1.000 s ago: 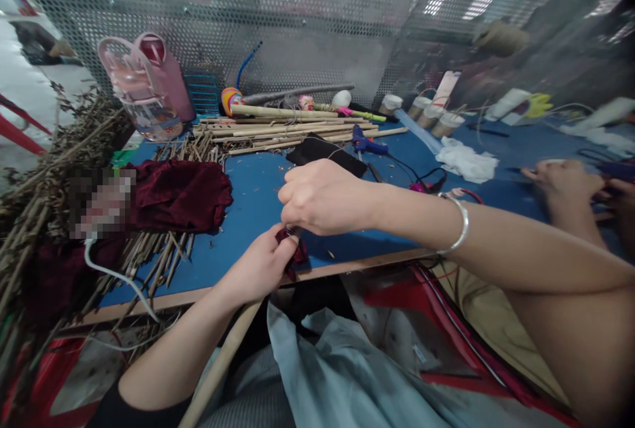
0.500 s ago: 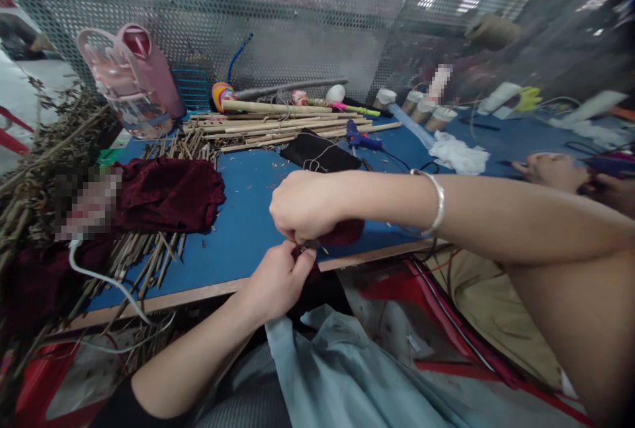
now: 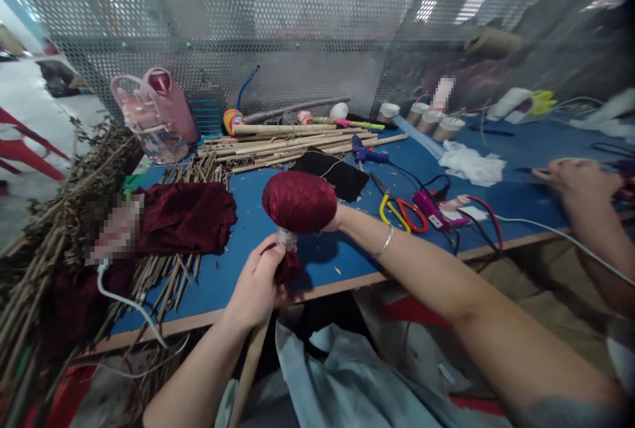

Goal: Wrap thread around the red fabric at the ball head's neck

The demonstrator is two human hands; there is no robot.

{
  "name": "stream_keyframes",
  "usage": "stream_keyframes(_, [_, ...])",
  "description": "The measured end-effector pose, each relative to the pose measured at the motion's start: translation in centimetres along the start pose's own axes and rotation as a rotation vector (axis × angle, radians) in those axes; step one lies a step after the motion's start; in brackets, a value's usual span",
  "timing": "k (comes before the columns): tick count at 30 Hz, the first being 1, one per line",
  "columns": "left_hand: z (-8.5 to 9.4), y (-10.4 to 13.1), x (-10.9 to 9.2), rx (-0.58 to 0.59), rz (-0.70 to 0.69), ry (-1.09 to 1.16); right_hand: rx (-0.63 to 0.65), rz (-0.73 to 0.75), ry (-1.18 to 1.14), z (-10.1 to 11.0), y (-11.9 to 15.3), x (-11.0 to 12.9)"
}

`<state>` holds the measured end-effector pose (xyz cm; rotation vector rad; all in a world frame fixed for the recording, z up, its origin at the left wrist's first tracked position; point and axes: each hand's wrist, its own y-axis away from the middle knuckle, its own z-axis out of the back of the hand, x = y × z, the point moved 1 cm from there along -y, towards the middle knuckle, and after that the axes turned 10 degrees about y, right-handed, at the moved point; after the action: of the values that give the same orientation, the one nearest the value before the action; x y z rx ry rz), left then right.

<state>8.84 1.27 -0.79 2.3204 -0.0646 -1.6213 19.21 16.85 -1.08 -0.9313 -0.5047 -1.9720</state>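
A mallet with a padded head (image 3: pixel 299 202) in maroon cloth stands upright over the table edge. Pale thread is wound round its neck (image 3: pixel 286 238), and loose cloth (image 3: pixel 289 269) hangs under that. My left hand (image 3: pixel 258 276) is closed around the mallet just below the binding. Its wooden stick (image 3: pixel 252 365) slants down toward my lap. Behind the head is my right hand (image 3: pixel 335 218), by the neck; its fingers are hidden, so their grip does not show.
Maroon cloth (image 3: pixel 191 216) lies at left beside dry stalks (image 3: pixel 163 286). Beyond are sticks (image 3: pixel 297 143), black cloth (image 3: pixel 330 173) and a blue glue gun (image 3: pixel 370 151). Scissors (image 3: pixel 409 215) lie right of centre. Another person's hand (image 3: pixel 585 180) is at the far right.
The mallet's head has come up into view from beneath my right hand. My right hand has gone from above my left hand to behind the head. The camera view has shifted slightly.
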Motion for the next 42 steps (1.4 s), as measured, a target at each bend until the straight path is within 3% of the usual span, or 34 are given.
stream_keyframes(6, [0.7,-1.8,0.3,-0.168,0.075,0.088,-0.002,0.013,-0.364,-2.1,0.8,-1.9])
stream_keyframes(12, [1.2,-3.3,1.2,-0.155,0.066,0.099,-0.020,0.121,-0.106,-1.6,2.0,-0.9])
stream_keyframes(19, [1.6,-3.9,2.6,-0.094,0.058,0.024,-0.015,0.112,-0.081,-1.7,2.2,-0.5])
stream_keyframes(23, [1.5,-4.0,2.4,-0.089,0.026,-0.124,0.052,0.139,0.240,-1.0,2.6,0.2])
stream_keyframes(26, [1.1,-4.1,2.1,-0.061,-0.026,-0.274,0.086,0.271,0.714,0.4,3.2,2.4])
stream_keyframes(29, [0.9,-4.1,1.8,-0.035,-0.032,-0.385,0.136,0.396,0.988,2.2,3.0,4.9])
stream_keyframes(34, [1.0,-4.4,1.7,-0.069,-0.066,-0.480,0.226,0.561,1.122,4.0,0.5,6.5])
stream_keyframes(42, [1.2,-4.6,1.9,-0.081,-0.067,-0.468,0.231,0.660,1.078,3.4,-2.7,5.5])
